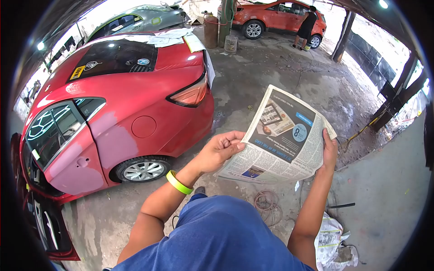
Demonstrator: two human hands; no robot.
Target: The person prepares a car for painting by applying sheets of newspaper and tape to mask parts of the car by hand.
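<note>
A folded newspaper [289, 131] is held up in front of my chest, tilted, with a dark printed advertisement on its upper page. My left hand [222, 148] pinches its left edge between thumb and fingers. At the opposite edge, my right hand [330, 151] grips the paper, its fingers partly hidden behind the sheets. To the left stands a red car [181, 122] with dull pinkish patches on its door and rear side. More paper sheets [167, 37] lie over the back of the car, apart from my hands.
A detached car door [47, 226] stands at lower left. A coiled hose [266, 201] and a white sack [330, 239] lie on the floor. A person [308, 27] stands by an orange car [271, 16]. Near a post are a rusty cylinder [211, 31] and a bucket [231, 44].
</note>
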